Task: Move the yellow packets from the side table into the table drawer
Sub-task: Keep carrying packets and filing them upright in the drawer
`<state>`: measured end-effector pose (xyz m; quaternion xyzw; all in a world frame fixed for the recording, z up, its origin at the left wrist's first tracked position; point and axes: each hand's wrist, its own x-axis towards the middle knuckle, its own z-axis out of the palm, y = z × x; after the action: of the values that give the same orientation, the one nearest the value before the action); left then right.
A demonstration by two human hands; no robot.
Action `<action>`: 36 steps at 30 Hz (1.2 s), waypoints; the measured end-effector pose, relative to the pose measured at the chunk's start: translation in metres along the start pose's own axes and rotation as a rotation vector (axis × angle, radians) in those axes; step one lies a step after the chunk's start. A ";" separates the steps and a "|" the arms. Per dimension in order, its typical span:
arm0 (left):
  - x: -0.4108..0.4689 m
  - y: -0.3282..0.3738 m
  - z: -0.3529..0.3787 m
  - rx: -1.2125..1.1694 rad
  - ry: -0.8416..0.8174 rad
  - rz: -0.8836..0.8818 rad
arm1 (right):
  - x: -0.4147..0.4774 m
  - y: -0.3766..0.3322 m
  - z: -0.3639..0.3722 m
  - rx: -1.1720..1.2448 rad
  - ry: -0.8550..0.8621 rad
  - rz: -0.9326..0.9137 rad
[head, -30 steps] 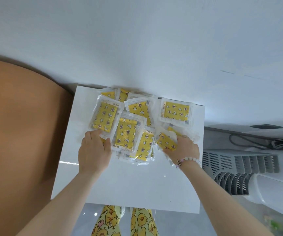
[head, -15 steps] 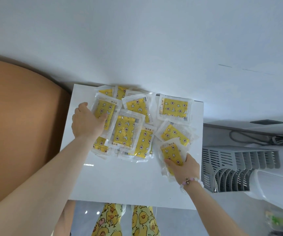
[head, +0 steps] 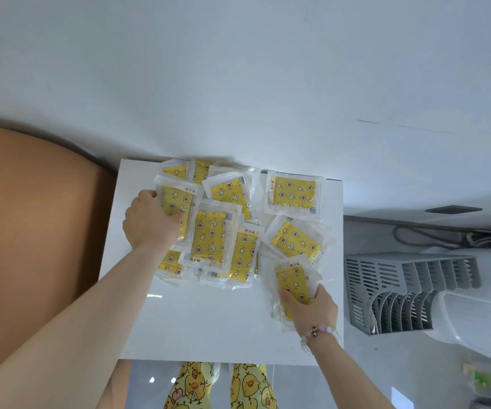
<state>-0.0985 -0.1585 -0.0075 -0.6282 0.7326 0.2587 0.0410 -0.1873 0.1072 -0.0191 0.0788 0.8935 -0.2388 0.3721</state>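
Observation:
Several yellow packets (head: 210, 240) in clear wrappers lie overlapping on the white side table (head: 197, 323), up against the wall. My left hand (head: 149, 221) grips the left edge of one packet (head: 176, 202) at the pile's left side, thumb on top. My right hand (head: 312, 307) holds another packet (head: 293, 280) by its near end at the table's right side, apart from the pile. Two more packets (head: 293, 191) lie at the far right of the table. No drawer is in view.
A tan rounded surface (head: 31, 231) borders the table on the left. A grey slatted rack (head: 409, 290) and a white appliance (head: 480, 320) stand to the right, with cables (head: 433, 234) behind them. The white wall (head: 238, 84) runs behind the table.
My left hand moved from the pile's near edge up to its left side and took hold of a packet. My right hand drew its packet toward me, away from the pile.

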 end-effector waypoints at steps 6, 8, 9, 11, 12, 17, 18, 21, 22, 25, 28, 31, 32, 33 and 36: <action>-0.007 -0.016 -0.014 -0.198 0.098 -0.086 | 0.001 0.001 0.002 0.011 -0.025 0.019; -0.011 -0.020 -0.019 -0.290 0.134 -0.138 | 0.001 0.001 0.003 0.021 -0.021 0.029; -0.016 -0.021 -0.018 -0.342 0.123 -0.147 | 0.002 0.001 0.003 0.022 -0.016 0.032; -0.031 -0.016 -0.011 -0.450 0.039 -0.129 | 0.002 0.001 0.004 0.019 -0.006 0.038; -0.041 -0.011 -0.005 -0.494 -0.021 -0.115 | 0.002 0.000 0.004 0.014 -0.004 0.038; -0.073 0.008 0.030 -0.493 -0.173 -0.059 | 0.003 0.000 0.003 -0.018 -0.010 0.007; -0.074 0.010 0.034 -0.470 -0.165 -0.064 | 0.003 0.000 0.003 -0.030 -0.010 -0.003; -0.075 0.016 0.039 -0.328 -0.090 -0.088 | 0.003 -0.001 0.003 -0.057 -0.015 -0.030; -0.076 0.019 0.038 -0.278 -0.070 -0.093 | 0.003 -0.001 0.003 -0.056 -0.017 -0.032; -0.079 0.024 0.037 -0.108 -0.022 -0.067 | 0.003 -0.001 0.004 -0.054 -0.015 -0.033; -0.080 0.026 0.039 -0.025 0.024 -0.060 | 0.001 -0.001 0.004 -0.058 0.000 -0.038; -0.080 0.030 0.039 -0.081 0.035 -0.088 | 0.001 -0.002 0.004 -0.061 0.001 -0.045; -0.080 0.031 0.039 -0.115 0.030 -0.100 | 0.000 -0.002 0.003 -0.057 0.001 -0.043; -0.080 0.032 0.040 -0.157 0.019 -0.115 | 0.000 -0.002 0.003 -0.053 0.004 -0.039; -0.085 0.031 0.041 -0.223 -0.030 -0.118 | -0.002 0.000 0.001 -0.054 0.017 -0.034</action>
<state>-0.1213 -0.0623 -0.0001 -0.6670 0.6604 0.3450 -0.0031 -0.1851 0.1068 -0.0182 0.0557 0.9040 -0.2204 0.3622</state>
